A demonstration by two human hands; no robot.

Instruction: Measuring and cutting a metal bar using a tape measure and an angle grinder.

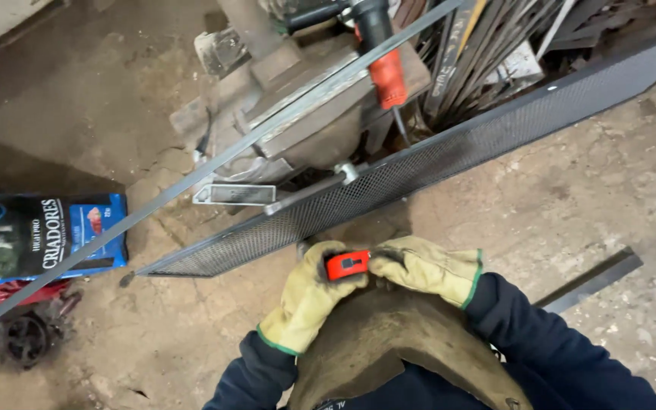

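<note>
Left hand (pixel 309 292): gloved fingers clamped on the tape measure (pixel 347 265) — at 6 o'clock, above the apron (pixel 389 338).
Right hand (pixel 423 267): fingers closed on its other end.
Mesh panel (pixel 434 156): on the floor (pixel 571 205) at 12 o'clock.

Left hand (pixel 309 292) in yellow leather glove, fingers curled shut; right hand (pixel 427 267) (same glove) meets it, both forearms bent inward.
</note>
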